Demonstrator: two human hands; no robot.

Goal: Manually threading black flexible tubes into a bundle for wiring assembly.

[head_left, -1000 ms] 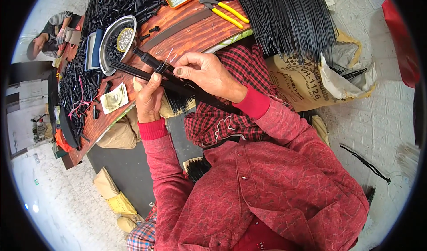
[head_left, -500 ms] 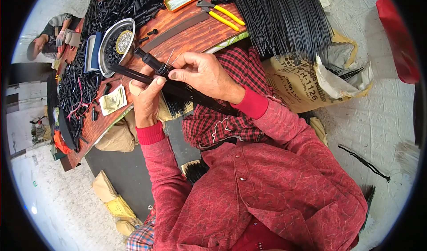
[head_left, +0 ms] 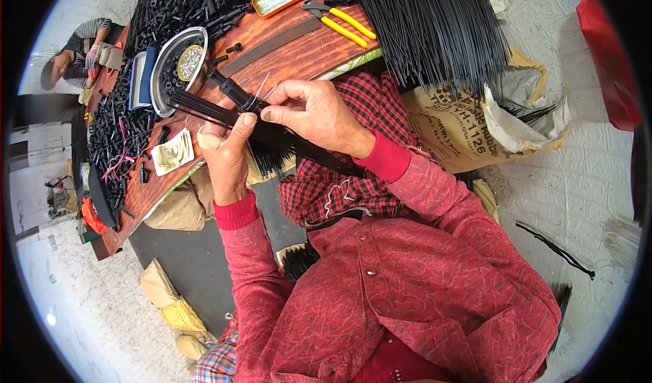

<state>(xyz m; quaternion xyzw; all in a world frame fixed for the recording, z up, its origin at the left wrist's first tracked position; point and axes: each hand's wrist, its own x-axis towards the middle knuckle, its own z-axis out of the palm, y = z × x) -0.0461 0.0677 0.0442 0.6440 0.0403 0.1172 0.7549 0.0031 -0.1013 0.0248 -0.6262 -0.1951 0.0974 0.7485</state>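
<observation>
My left hand (head_left: 229, 149) is closed round a bundle of thin black strands (head_left: 288, 144), its thumb pressed on top. A black ribbed tubular fitting (head_left: 231, 89) sticks up from the same grip, beside strands that fan out to the left. My right hand (head_left: 316, 115) is closed in a pinch against the fitting's lower end. Thin silvery wires (head_left: 263, 84) show between the two hands, and one end points up. Exactly what the right fingertips pinch is partly hidden, but it appears to be wire. A tan wrap covers part of a left finger.
On the wooden table (head_left: 285, 53) lie yellow-handled pliers (head_left: 339, 26), a metal tray (head_left: 161, 77) with a small round tin (head_left: 192, 62), and heaped black fittings (head_left: 122, 138). Long black strands (head_left: 435, 30) hang over the edge near a paper sack (head_left: 455, 128). Another person (head_left: 85, 53) sits far left.
The strands left of my left hand have spread from a tight bundle into a fan. My left hand has shifted slightly right, and the wire end stands out more.
</observation>
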